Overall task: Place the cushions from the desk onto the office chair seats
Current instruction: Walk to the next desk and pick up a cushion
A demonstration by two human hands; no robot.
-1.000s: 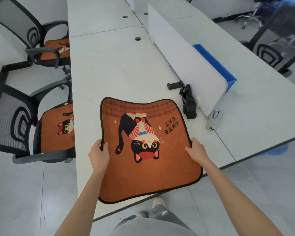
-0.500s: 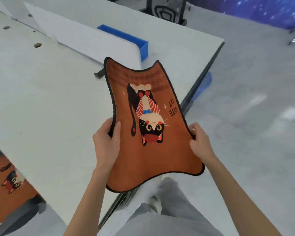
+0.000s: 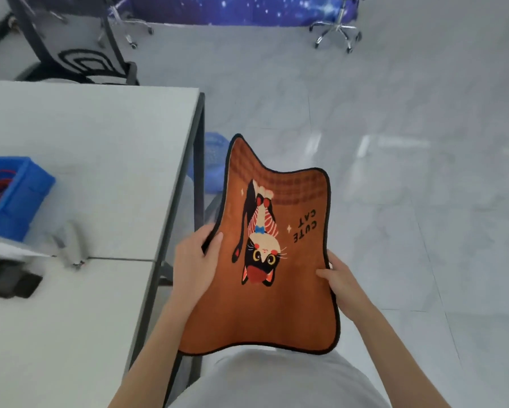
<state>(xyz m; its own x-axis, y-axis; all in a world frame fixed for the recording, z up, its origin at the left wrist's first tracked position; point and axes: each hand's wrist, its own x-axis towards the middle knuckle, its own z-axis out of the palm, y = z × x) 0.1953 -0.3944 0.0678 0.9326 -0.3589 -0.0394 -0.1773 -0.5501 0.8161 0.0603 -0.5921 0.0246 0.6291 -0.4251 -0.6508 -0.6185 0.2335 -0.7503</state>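
The cushion [image 3: 265, 260] was in the air just beyond the desk [image 3: 100, 136] right edge, over the floor. The left hand [image 3: 196, 260] & right hand [image 3: 340, 279] each pinched one side edge, so the middle sagged. Risk: the thin, limp mat could fold or slip w/ such light pinches, or land crooked; the only chair [image 3: 79, 51] seen stood beyond the desk far edge.

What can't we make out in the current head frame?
- Chair seat: head view, hidden by the desk.
- Black items at left edge: blurred, cut off.
- Bin contents: cut off, blurred.
- Left hand and right hand fingers: behind the cushion.
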